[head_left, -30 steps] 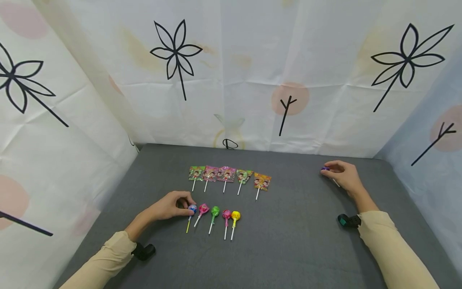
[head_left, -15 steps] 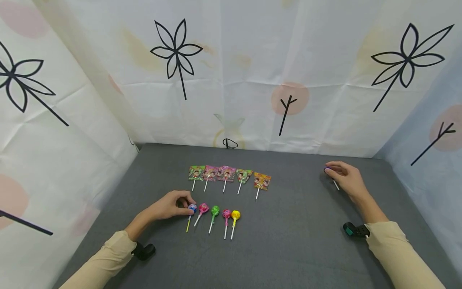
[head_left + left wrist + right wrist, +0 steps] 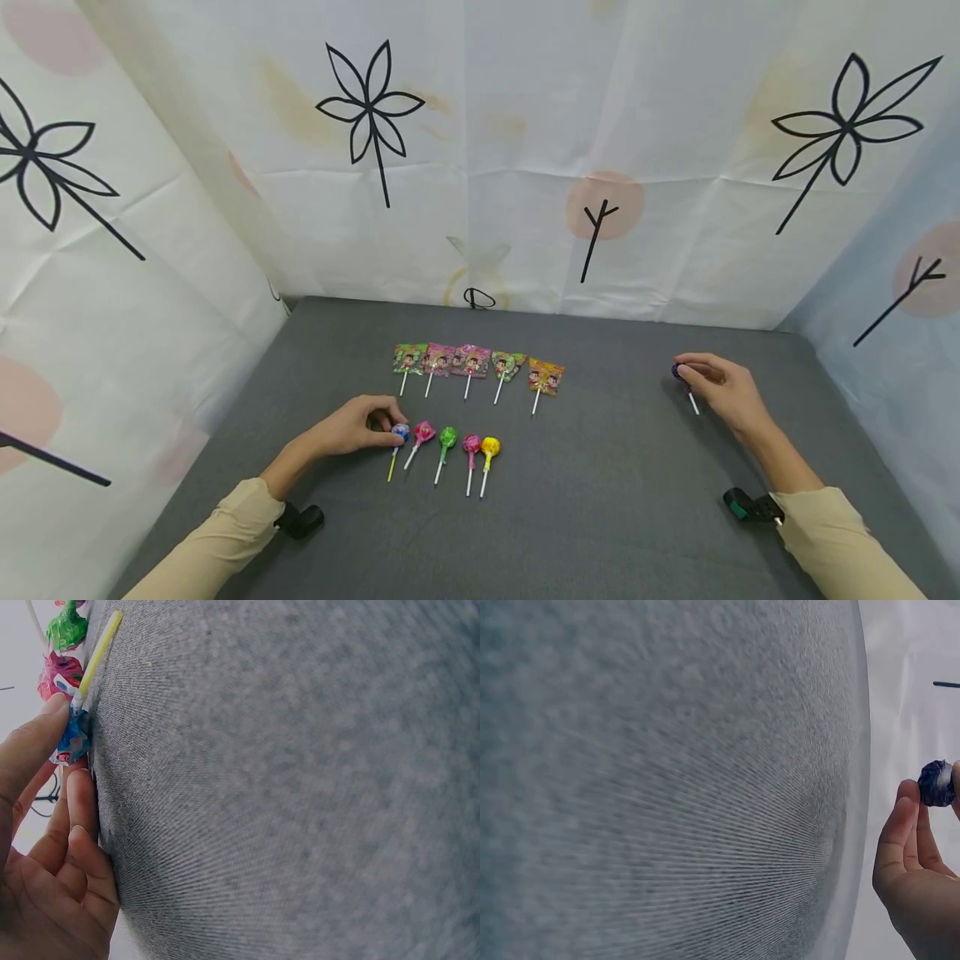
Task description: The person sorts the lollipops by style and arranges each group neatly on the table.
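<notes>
At the left end of the near row, my left hand (image 3: 354, 427) pinches the head of a blue lollipop (image 3: 400, 432) with a yellow stick. The left wrist view has this blue lollipop (image 3: 73, 739) between thumb and fingers, by the table surface. Over on the right, my right hand (image 3: 723, 390) holds a dark purple lollipop (image 3: 677, 372) by its head, its white stick pointing toward me. In the right wrist view the purple lollipop (image 3: 935, 784) sits between the fingertips and the thumb, which is partly cut off.
Beside the blue one lie a red-pink lollipop (image 3: 423, 431), a green lollipop (image 3: 447, 437), a pink lollipop (image 3: 471, 444) and a yellow lollipop (image 3: 490, 447). Behind them is a row of flat-wrapped lollipops, ending with an orange one (image 3: 544, 377). Patterned curtains (image 3: 525, 125) enclose the grey table (image 3: 585, 517).
My right hand has drawn the purple lollipop a little toward me, and more of its stick shows. The left hand has stayed on the blue lollipop.
</notes>
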Demonstrator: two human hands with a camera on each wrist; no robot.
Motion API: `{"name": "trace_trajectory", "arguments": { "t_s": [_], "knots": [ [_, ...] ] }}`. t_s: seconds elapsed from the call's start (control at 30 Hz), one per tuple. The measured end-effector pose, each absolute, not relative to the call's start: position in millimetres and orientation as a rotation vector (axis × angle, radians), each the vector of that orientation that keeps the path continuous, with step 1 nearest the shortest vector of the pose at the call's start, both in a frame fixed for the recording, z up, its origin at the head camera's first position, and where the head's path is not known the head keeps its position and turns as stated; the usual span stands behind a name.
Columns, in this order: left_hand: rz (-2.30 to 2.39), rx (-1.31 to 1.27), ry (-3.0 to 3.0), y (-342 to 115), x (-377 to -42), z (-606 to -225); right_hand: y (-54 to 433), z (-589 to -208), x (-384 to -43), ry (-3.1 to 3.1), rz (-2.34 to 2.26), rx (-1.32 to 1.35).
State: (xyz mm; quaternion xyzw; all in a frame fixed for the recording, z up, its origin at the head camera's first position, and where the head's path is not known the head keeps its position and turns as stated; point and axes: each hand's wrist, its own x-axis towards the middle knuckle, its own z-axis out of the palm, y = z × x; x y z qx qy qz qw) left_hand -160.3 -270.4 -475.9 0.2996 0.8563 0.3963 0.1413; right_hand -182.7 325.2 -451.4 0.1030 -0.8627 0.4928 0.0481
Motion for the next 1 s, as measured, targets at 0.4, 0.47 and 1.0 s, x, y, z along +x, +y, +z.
{"name": "trace_trajectory", "arguments": {
  "t_s": [0.4,0.47,1.0],
  "knots": [
    [1.145,0.830,2.468,-268.3,-158.4,-472.8,314.9,-450.9,-173.2,-2.621,1.623,0.328],
    [1.148,0.826,2.466,-268.1,-158.2,-472.3,312.8,-451.9,-172.5,-2.604,1.656,0.354],
    [1.142,0.821,2.468,-268.7,-159.3,-473.5,287.9,-456.8,-157.5,-2.560,1.837,0.467]
  ]
}}
